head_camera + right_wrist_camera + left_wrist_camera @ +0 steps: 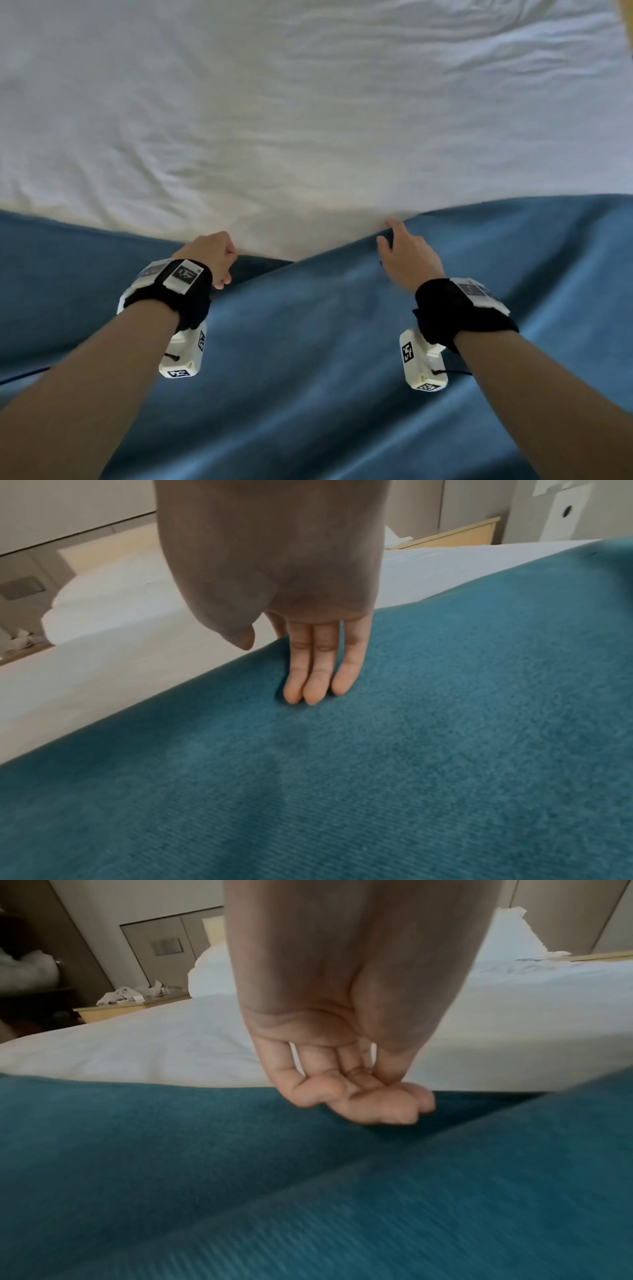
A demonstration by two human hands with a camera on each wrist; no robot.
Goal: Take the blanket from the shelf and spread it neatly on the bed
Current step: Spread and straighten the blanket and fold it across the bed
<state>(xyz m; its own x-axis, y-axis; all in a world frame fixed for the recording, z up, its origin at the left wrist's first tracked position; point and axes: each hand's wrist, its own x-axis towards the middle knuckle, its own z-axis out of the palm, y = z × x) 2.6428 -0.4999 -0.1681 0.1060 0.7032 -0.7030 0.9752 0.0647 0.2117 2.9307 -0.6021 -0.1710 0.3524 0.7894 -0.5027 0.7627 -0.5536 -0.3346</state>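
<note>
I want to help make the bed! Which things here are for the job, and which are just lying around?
For the job:
blue blanket
white bed
left hand, fingers curled
right hand, fingers flat on the blanket

Just lying around:
crumpled white things on the bedside table
second bedside table

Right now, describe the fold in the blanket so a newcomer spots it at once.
Start at the white bed; the blue blanket covers its near part. Between the left hand and right hand, one layer overlaps another, forming a diagonal ridge. It is the only raised seam; the blanket's far edge dips into a V there.
</note>
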